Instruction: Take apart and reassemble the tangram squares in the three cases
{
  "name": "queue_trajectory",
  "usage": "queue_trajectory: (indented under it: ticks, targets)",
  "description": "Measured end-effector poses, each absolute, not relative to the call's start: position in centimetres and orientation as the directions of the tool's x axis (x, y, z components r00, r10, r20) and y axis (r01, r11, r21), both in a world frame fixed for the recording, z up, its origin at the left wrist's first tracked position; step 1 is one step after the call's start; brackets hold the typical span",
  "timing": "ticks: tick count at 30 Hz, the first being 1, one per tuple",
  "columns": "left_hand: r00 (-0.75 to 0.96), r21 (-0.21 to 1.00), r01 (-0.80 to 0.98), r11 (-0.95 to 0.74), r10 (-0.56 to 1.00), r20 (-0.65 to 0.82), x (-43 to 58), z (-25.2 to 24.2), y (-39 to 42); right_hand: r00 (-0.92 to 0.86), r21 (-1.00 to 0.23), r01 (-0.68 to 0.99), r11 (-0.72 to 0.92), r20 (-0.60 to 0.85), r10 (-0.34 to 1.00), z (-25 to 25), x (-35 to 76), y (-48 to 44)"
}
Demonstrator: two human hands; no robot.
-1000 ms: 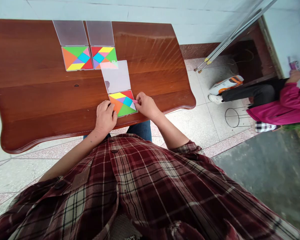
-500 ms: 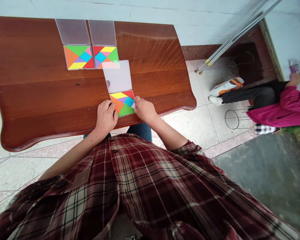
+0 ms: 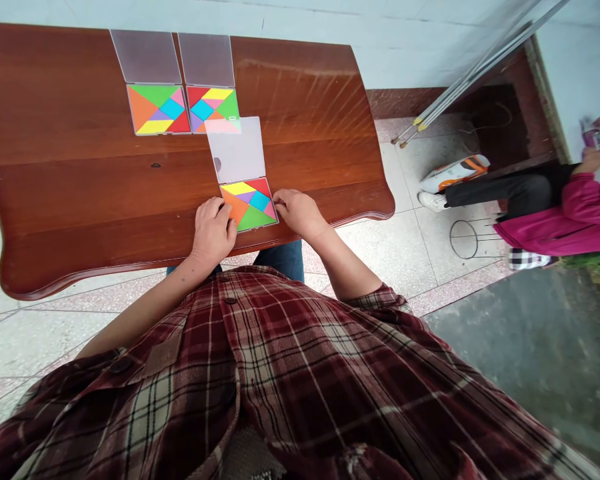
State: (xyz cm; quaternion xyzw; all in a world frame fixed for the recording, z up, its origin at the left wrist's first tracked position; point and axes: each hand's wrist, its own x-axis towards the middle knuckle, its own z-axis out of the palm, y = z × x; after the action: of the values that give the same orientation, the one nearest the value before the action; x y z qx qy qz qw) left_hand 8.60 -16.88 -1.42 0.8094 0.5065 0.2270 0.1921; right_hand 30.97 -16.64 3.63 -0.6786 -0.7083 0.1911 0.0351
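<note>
A square tangram tray (image 3: 250,203) filled with coloured pieces lies near the front edge of the brown wooden table (image 3: 80,193). Its clear lid (image 3: 236,150) lies open behind it. My left hand (image 3: 213,230) rests with curled fingers on the tray's left edge, over the orange piece. My right hand (image 3: 297,212) has its bent fingers pressed against the tray's right edge, next to the pink triangle. Neither hand holds a loose piece.
Two more filled tangram trays (image 3: 157,109) (image 3: 213,107) lie at the back of the table with their clear lids (image 3: 145,57) (image 3: 206,60) open behind them. A seated person in a pink sleeve (image 3: 560,213) is at the right, beside metal rods (image 3: 460,80).
My right hand held a pink triangle at the tray's right side; that piece now lies in the tray where a white gap was. My left hand stayed put.
</note>
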Motion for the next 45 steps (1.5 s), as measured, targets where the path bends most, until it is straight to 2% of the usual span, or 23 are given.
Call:
queue_trajectory:
  ticks: [4,11,20,28,36,40,45]
  targets:
    - [0.388,0.538,0.727,-0.427,0.902,0.192,8.5,-1.6,-16.9,-0.072,-0.333,0.943,0.005,-0.188,0.98,3.3,31.2,-16.5]
    - [0.384,0.534,0.729,-0.428,0.902,0.199,8.5,-1.6,-16.9,-0.086,-0.31,0.951,0.006,-0.243,0.966,3.4,30.3,-16.9]
    - [0.388,0.534,0.731,-0.425,0.902,0.187,8.5,-1.3,-16.9,-0.094,-0.416,0.909,0.016,-0.168,0.981,2.9,30.9,-15.7]
    - [0.381,0.53,0.739,-0.416,0.907,0.181,8.5,-1.4,-16.9,-0.059,-0.349,0.937,-0.013,-0.195,0.979,2.6,29.8,-15.2]
    - [0.387,0.523,0.737,-0.428,0.902,0.192,8.5,-1.3,-17.0,-0.059,-0.394,0.919,-0.016,-0.178,0.982,2.3,29.8,-15.4]
    - [0.391,0.514,0.742,-0.431,0.9,0.192,8.4,-1.5,-17.0,-0.01,-0.463,0.885,-0.041,-0.108,0.994,2.0,30.7,-15.1]
    - [0.379,0.523,0.732,-0.437,0.899,0.22,8.1,-1.7,-16.9,0.158,-0.489,0.864,-0.121,0.035,0.987,0.2,33.5,-14.4]
